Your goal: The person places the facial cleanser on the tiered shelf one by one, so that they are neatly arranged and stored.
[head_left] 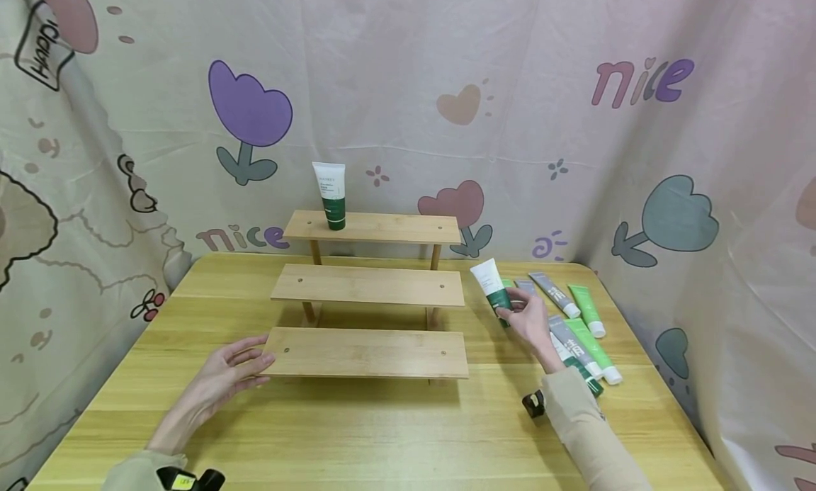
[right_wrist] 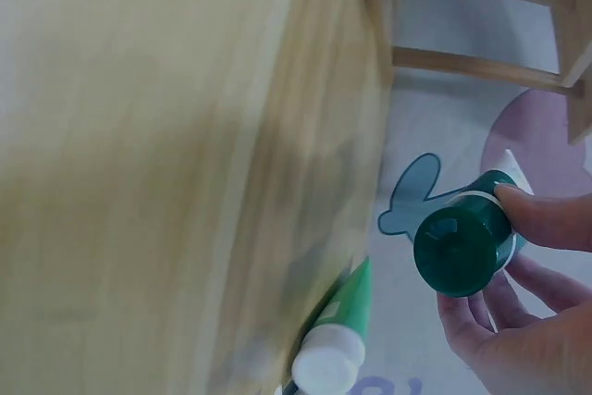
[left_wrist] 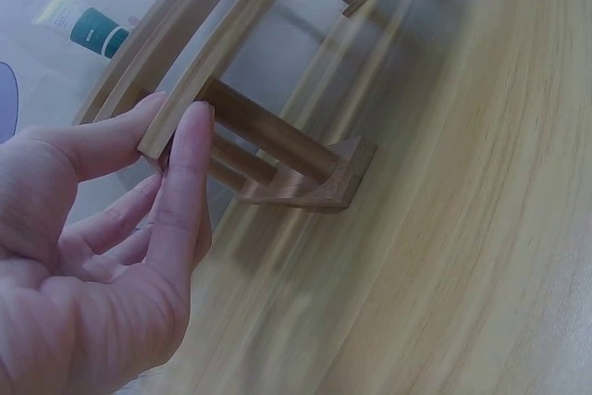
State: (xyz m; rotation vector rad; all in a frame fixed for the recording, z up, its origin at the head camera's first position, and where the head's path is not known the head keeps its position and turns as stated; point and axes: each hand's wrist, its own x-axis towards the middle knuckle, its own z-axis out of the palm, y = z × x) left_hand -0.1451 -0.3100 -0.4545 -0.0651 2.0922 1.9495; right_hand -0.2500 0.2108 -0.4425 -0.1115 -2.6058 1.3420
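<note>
Wooden stand (head_left: 370, 285): three stepped tiers on posts; taken as the clock's centre, 12 o'clock lying away from the person.
Counter (head_left: 357, 441): pale wood grain, carrying the stand and the loose tubes.
Standing tube (head_left: 332, 193): white above, dark green below; upright on the top tier, toward its 9 o'clock end.
Left hand (head_left: 223, 374): at 8 o'clock; grip nearly closed, the lowest tier's 9 o'clock end pinched between thumb and finger.
Right hand (head_left: 532, 321): at 3 o'clock; grip closed around one tube, thumb on one side, fingers on the other.
Held tube (head_left: 492, 284): white and dark green, just off the stand at 3 o'clock; raised clear of the counter, tilted, white end toward 11 o'clock, hand at the green end.
Loose tubes: lying at 3 o'clock, beyond the right hand; among them a grey tube (head_left: 553, 294), a bright green tube (head_left: 586, 310) with white cap, and a white-and-green tube (head_left: 581, 375), partly covered.
Sleeves: beige, a black device (head_left: 533, 404) at the right cuff.
Cloth backdrop (head_left: 382, 73): pale, printed with flowers, hearts and "nice"; 12 o'clock and both sides.
</note>
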